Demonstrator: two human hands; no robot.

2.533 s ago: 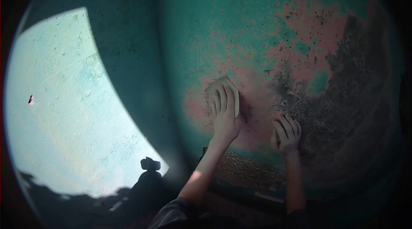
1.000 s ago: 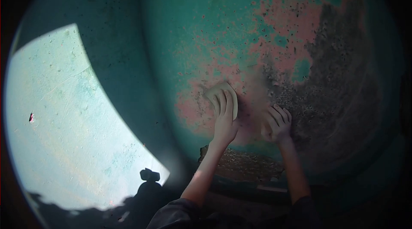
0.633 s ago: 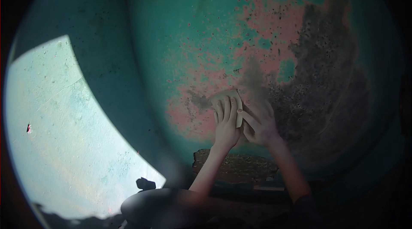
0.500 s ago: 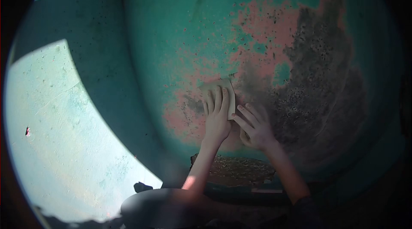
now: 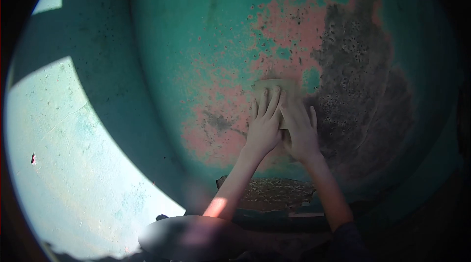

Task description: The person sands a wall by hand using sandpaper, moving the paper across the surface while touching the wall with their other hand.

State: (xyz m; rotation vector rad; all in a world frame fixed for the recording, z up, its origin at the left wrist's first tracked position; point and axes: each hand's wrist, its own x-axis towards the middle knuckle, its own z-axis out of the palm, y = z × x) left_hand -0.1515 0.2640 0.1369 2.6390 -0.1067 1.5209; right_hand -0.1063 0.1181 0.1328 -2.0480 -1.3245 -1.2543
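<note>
A pale sheet of sandpaper (image 5: 267,84) lies against a curved green panel (image 5: 191,21), over a worn patch of pink and grey. My left hand (image 5: 265,122) holds the sheet pressed to the panel, its fingers stretched along the paper. Alongside, my right hand (image 5: 300,129) rests with straight fingers over the sheet's right edge, close against the left hand. Its thumb is partly hidden. Dark pitted bare material (image 5: 343,90) spreads to the right of both hands, and pink undercoat (image 5: 216,139) shows to the left.
Below my wrists the panel has a jagged, rough brown break (image 5: 274,194). A brightly sunlit pale surface (image 5: 73,164) curves along the left. A dark rounded shape (image 5: 191,232), blurred, sits at the bottom. Deep shadow covers the right edge.
My left hand and the sandpaper have shifted right and slightly up on the panel. My right hand has come from beside the sheet onto its right edge. The view has shifted slightly.
</note>
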